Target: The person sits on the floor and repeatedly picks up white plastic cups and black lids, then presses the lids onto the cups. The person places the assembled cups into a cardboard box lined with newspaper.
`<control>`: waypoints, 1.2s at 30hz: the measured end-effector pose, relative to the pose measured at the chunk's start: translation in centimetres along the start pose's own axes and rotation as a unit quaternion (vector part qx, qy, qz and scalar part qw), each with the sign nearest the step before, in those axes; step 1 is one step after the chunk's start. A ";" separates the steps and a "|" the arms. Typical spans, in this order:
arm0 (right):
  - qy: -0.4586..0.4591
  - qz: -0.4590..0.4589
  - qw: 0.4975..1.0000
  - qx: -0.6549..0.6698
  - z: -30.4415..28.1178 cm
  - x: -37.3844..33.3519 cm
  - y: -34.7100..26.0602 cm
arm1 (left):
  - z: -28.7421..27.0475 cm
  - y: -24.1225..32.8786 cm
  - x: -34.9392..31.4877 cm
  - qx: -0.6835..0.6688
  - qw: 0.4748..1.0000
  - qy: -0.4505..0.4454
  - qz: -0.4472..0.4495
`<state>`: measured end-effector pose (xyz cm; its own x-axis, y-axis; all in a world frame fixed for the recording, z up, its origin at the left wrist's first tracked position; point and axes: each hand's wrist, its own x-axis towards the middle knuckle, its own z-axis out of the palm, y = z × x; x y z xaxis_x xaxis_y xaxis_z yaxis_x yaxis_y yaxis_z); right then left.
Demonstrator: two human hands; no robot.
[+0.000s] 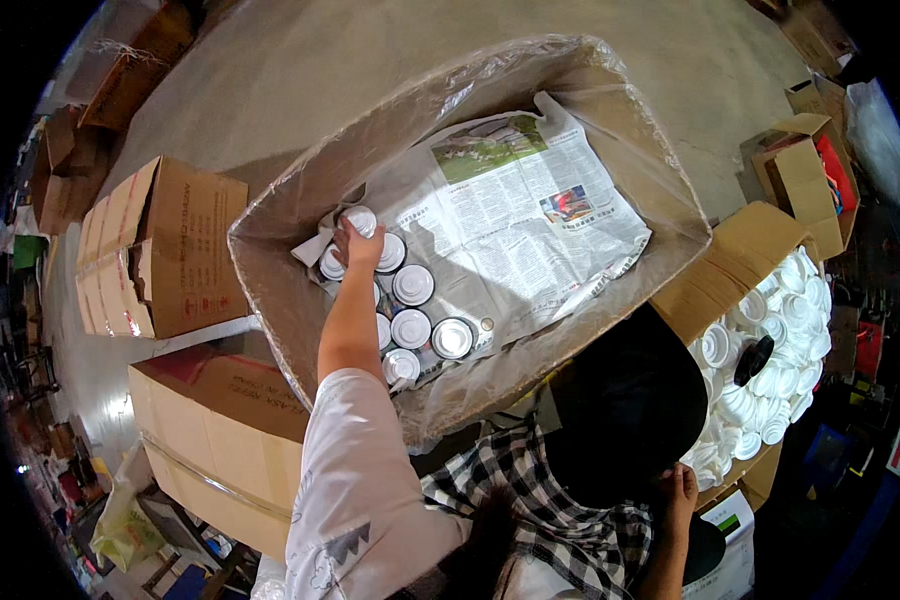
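Observation:
My left hand (360, 245) reaches down into a big carton (660, 160) lined with clear plastic. Its fingers wrap the side of a round container with a white ringed top (358, 220). Several more such containers, some with dark rims, stand close by; one white-topped container (453, 338) sits at the right of the group. Under them lies a sheet of newspaper (510, 220). Out at the lower right, beside my dark-clothed leg (625, 410), my right hand (682, 488) is closed, fingers curled; whatever it may hold is hidden.
At the right, an open carton (730, 260) is heaped with white plastic lids (770, 330), a black round piece (753, 360) on top. Two brown cartons (200, 250) stand left of the large one. Another open carton (805, 170) holds something red at the upper right.

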<state>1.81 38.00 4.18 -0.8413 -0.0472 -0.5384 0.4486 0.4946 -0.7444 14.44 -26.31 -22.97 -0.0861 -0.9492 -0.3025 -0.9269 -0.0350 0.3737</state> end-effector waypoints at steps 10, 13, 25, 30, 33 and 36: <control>-0.037 -0.005 0.999 -0.008 0.3 2.1 0.9 | -0.2 -2.4 -0.1 -0.058 0.965 -0.023 0.254; -0.059 0.006 0.998 0.019 0.0 2.3 1.6 | -1.2 -2.3 -1.1 0.119 0.972 -0.005 0.202; -0.056 -0.028 0.997 -0.050 -0.9 1.9 1.5 | -3.9 -6.5 -1.9 0.101 0.988 0.081 0.078; -0.029 -0.007 0.999 -0.016 1.4 1.0 -0.9 | -4.9 -4.7 -2.2 0.157 0.973 0.162 0.042; -0.043 -0.015 0.999 -0.012 1.0 1.3 -0.9 | -3.8 -5.5 -1.2 0.128 0.981 0.144 0.009; -0.044 -0.007 0.999 -0.006 1.1 1.6 -0.9 | -2.3 -7.3 0.6 0.070 0.989 0.127 -0.022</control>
<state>0.44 36.48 3.57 -0.8177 -0.1310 -0.5605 0.4320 0.5039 -0.7480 22.01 -27.36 -23.81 0.0342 -0.9963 -0.0786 -0.9709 -0.0517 0.2337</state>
